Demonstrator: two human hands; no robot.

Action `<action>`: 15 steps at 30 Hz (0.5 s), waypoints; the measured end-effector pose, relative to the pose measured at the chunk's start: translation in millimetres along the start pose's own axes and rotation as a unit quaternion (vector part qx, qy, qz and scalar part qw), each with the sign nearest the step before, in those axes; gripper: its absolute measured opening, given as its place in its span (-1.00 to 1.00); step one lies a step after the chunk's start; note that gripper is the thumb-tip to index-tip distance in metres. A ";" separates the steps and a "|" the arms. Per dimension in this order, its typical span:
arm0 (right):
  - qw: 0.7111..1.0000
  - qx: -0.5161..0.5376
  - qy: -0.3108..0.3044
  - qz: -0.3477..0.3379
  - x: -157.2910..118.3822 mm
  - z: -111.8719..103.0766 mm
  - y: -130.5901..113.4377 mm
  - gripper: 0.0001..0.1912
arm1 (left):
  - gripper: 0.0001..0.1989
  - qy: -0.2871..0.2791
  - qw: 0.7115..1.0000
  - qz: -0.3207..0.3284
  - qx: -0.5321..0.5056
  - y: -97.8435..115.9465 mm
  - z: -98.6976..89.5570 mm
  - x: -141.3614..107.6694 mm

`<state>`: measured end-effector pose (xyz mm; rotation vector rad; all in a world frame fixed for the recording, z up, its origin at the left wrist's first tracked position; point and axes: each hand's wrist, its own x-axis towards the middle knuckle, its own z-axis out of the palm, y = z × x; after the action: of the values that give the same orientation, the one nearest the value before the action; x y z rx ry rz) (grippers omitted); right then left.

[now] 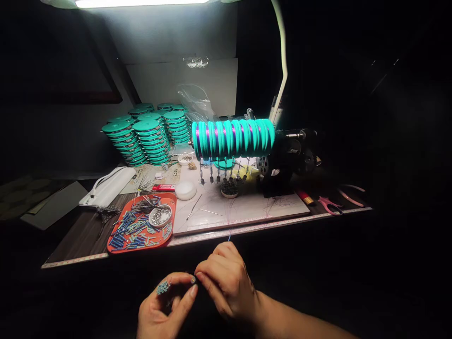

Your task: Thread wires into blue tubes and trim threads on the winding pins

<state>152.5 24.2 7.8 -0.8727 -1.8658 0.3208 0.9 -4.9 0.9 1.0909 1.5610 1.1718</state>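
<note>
My left hand (167, 303) is below the table's front edge, thumb and forefinger closed on a small round piece with a light centre (193, 279). A cluster of small grey-blue pieces (163, 287) sticks up between its fingers. Close against it on the right, my right hand (228, 280) has its fingers curled and its fingertips pinched; what they grip is hidden. A short blue ridged strand (229, 238) shows just above its knuckles. Beyond the hands, a row of turquoise spools wound with purple line (233, 138) sits on a machine (286, 160), with several small wire pieces (218, 179) hanging underneath.
An orange tray (173, 202) at left holds blue and pale tubes and a white cup of small metal parts (160, 215). Behind stand stacked turquoise discs (151, 136) and a white power bank-like box (109, 186). Pink-handled scissors (330, 205) and pliers (353, 197) lie right.
</note>
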 end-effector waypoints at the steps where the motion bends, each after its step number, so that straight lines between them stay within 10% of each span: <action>1: 1.000 0.000 0.001 0.000 0.4 -0.2 -0.5 -0.67 | -0.82 -0.001 1.000 0.001 0.000 0.3 0.1 0.2; 15: 1.000 -0.013 -0.005 -0.010 -2.2 1.4 1.4 -0.66 | -0.78 0.026 1.000 -0.006 -0.014 4.5 -1.5 -0.7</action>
<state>152.4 23.8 4.8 -0.8707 -1.8908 0.2882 0.3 -5.1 5.6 1.0395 1.5843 1.2187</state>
